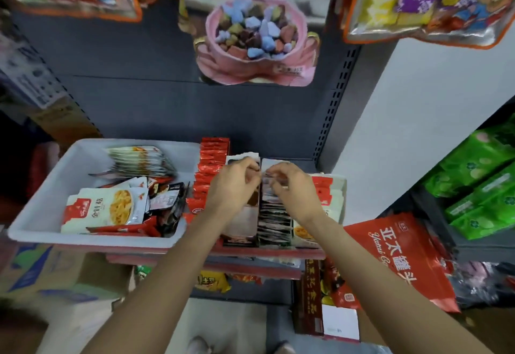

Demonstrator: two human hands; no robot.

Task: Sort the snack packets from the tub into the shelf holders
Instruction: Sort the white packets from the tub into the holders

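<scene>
Shelf edge crowded; left hand [232,183], right hand [292,186] seemingly pinch packets [274,214].

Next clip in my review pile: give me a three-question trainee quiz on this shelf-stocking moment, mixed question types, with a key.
1. True or false: the white tub sits to the left of the row of red packets.
2. Multiple choice: where are the left hand and right hand?
A. inside the tub
B. together over the rows of dark packets in the shelf holders
C. on the green packets
3. Fill in: the top packet at the front of the tub, white and red, shows a picture of ______ strips.

Key:
1. True
2. B
3. Yellow
</scene>
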